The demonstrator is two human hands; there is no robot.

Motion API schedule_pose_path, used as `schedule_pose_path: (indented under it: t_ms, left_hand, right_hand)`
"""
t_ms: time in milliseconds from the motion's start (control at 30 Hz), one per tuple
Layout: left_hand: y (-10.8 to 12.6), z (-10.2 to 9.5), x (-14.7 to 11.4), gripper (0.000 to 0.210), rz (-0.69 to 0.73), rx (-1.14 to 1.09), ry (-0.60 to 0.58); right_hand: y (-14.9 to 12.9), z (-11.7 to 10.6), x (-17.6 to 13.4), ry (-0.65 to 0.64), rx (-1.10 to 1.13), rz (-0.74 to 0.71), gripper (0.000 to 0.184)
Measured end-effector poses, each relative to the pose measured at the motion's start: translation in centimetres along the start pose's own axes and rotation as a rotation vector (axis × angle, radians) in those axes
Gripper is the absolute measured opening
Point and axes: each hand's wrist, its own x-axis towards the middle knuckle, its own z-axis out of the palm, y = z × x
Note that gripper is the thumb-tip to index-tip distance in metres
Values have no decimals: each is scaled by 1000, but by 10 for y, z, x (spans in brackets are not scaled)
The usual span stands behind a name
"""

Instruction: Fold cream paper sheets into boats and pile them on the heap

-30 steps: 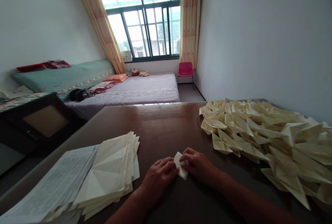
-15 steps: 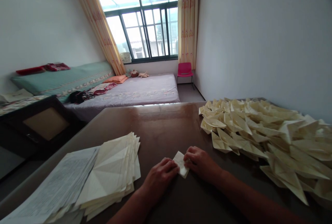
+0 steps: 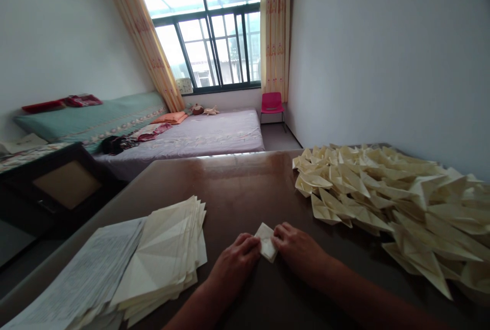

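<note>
A small folded square of cream paper (image 3: pixel 267 242) lies on the brown table, turned so that one corner points away from me. My left hand (image 3: pixel 239 258) grips its left corner with bent fingers. On the opposite side, my right hand (image 3: pixel 296 246) pinches the right corner, thumb hidden beneath the curled fingers. Left of my hands is a stack of creased cream sheets (image 3: pixel 164 253). To the right spreads a large heap of folded paper boats (image 3: pixel 356 187).
A pile of printed paper (image 3: pixel 92 263) lies against the creased sheets at the left. Beyond the table (image 3: pixel 229 182) stand a bed (image 3: pixel 225 131), a pink chair (image 3: pixel 272 103) and a dark cabinet (image 3: pixel 65 177). A white wall runs along the right.
My right hand has shifted slightly, its fingers now nearer the folded paper's right corner, so more of the paper's face shows. The left hand keeps its hold.
</note>
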Motion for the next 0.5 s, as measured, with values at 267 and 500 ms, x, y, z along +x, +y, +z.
schedule_pose_path:
  t_ms: [267, 500]
  left_hand:
    - [-1, -5, -3, 16, -48, 38, -3]
    - [-2, -4, -3, 14, -63, 24, 7]
  right_hand:
    - [-4, -5, -5, -32, -27, -69, 14]
    - [13, -11, -9, 1, 69, -76, 13]
